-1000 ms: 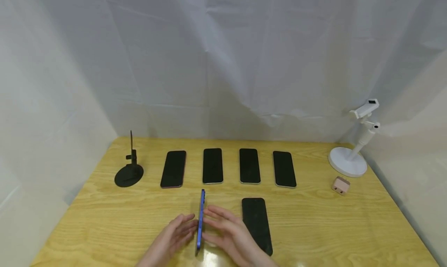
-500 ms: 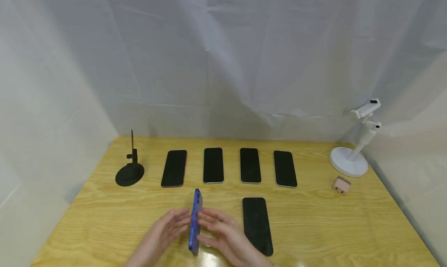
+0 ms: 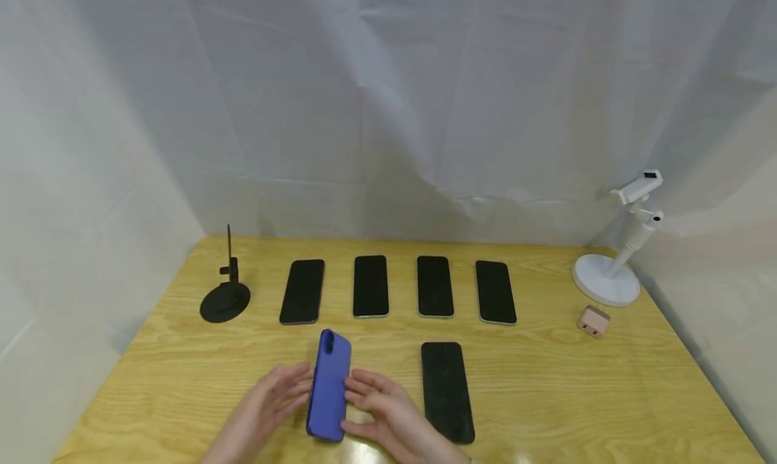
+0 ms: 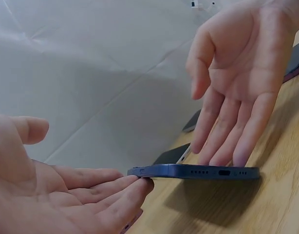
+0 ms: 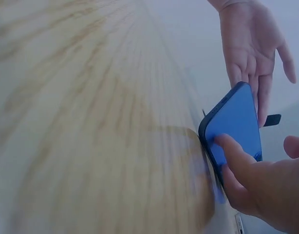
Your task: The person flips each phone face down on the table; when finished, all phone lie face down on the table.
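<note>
Got a blue phone (image 3: 330,390) tilted over the bench (image 3: 564,383) between left grip (image 3: 273,396) and right grip (image 3: 391,410), touching both, long axis roughly forward. Just resting against straightish fingers (image 5: 234,152), not wrapped by either.

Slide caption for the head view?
Left hand and right hand flank a tilted blue phone; five other phones lie flat on the table.

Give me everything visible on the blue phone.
The blue phone has a smooth-looking back, material unclear, with a dark camera area at its far left corner. The near end shows a port between rows of small holes. It is held tilted over the table, back turned up and rightward; table contact is unclear. Fingers of the right hand touch the back; the left hand reaches the opposite side. Screen hidden.
</note>
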Demonstrator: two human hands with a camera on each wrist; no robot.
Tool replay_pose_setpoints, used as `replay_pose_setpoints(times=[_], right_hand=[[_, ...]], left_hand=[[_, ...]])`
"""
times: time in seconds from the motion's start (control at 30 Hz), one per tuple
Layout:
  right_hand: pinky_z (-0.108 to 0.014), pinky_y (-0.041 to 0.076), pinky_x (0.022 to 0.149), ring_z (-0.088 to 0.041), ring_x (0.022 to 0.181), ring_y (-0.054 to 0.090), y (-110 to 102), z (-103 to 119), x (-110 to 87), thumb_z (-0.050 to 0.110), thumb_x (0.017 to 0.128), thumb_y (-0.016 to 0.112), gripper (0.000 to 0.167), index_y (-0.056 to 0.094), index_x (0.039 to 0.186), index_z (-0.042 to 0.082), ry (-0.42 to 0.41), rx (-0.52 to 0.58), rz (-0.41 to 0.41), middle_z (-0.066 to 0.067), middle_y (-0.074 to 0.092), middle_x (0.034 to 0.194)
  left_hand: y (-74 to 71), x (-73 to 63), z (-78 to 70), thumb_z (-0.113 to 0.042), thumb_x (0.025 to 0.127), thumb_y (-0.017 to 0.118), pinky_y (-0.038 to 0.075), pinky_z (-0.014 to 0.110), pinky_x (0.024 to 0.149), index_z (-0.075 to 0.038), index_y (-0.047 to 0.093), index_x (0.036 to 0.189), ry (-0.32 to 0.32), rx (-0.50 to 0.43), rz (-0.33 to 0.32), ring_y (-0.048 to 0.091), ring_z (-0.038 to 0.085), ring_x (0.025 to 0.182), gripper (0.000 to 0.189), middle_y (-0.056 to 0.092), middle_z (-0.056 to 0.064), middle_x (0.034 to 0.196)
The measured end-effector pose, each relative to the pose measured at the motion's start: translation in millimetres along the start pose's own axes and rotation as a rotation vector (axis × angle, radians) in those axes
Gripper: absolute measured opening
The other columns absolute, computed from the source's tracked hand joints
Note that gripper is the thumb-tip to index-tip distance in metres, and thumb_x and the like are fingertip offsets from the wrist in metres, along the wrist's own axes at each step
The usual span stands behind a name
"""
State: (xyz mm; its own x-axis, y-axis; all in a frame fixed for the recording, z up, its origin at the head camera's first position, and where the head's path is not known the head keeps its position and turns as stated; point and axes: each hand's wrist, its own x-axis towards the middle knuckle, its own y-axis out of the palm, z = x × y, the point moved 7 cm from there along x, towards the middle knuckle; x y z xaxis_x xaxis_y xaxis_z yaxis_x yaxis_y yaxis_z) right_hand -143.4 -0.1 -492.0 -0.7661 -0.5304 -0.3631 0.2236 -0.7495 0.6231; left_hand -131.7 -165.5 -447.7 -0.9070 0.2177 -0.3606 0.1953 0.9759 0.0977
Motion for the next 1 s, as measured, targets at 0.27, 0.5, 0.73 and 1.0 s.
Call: replay_pose_setpoints(times=[0.27,0.5,0.73,1.0], right_hand=[[-0.052,0.044,0.097,-0.039,0.132,0.036,-3,-1,0.0,-0.006,0.086,0.050,0.064,0.022,0.143,-0.014,-0.022,-0.048,-0.025,-0.028,0.037,0.143],[-0.046,0.045,0.098,-0.037,0.131,0.038,-7,-2,-1.2,-0.007,0.086,0.049,0.063,0.022,0.142,-0.016,-0.014,-0.070,-0.032,-0.031,0.035,0.143],[-0.048,0.042,0.101,-0.037,0.133,0.036,-16,1,-6.3,-0.007,0.089,0.050,0.061,0.023,0.143,-0.013,0.027,-0.063,-0.050,-0.030,0.032,0.145],[-0.049,0.041,0.102,-0.037,0.132,0.037,-27,9,-16.8,-0.005,0.090,0.050,0.061,0.022,0.143,-0.014,0.003,-0.066,-0.046,-0.031,0.031,0.145]], left_hand=[[-16.6,2.3,11.1,-0.058,0.099,0.022,0.036,0.044,0.108,0.016,0.026,0.141,-0.048,-0.011,-0.046,0.043,0.036,0.128,0.086,0.034,0.032,0.143],[-19.5,4.1,17.7,-0.062,0.097,0.025,0.037,0.045,0.107,0.017,0.028,0.140,-0.079,-0.013,-0.085,0.042,0.038,0.128,0.090,0.034,0.033,0.143],[-11.5,6.6,18.7,-0.069,0.091,0.034,0.040,0.044,0.104,0.016,0.032,0.138,-0.105,-0.003,-0.103,0.045,0.037,0.126,0.098,0.037,0.033,0.141],[2.3,15.2,20.3,-0.069,0.091,0.034,0.038,0.047,0.106,0.018,0.030,0.138,-0.109,0.008,-0.039,0.044,0.038,0.126,0.099,0.036,0.033,0.141]])
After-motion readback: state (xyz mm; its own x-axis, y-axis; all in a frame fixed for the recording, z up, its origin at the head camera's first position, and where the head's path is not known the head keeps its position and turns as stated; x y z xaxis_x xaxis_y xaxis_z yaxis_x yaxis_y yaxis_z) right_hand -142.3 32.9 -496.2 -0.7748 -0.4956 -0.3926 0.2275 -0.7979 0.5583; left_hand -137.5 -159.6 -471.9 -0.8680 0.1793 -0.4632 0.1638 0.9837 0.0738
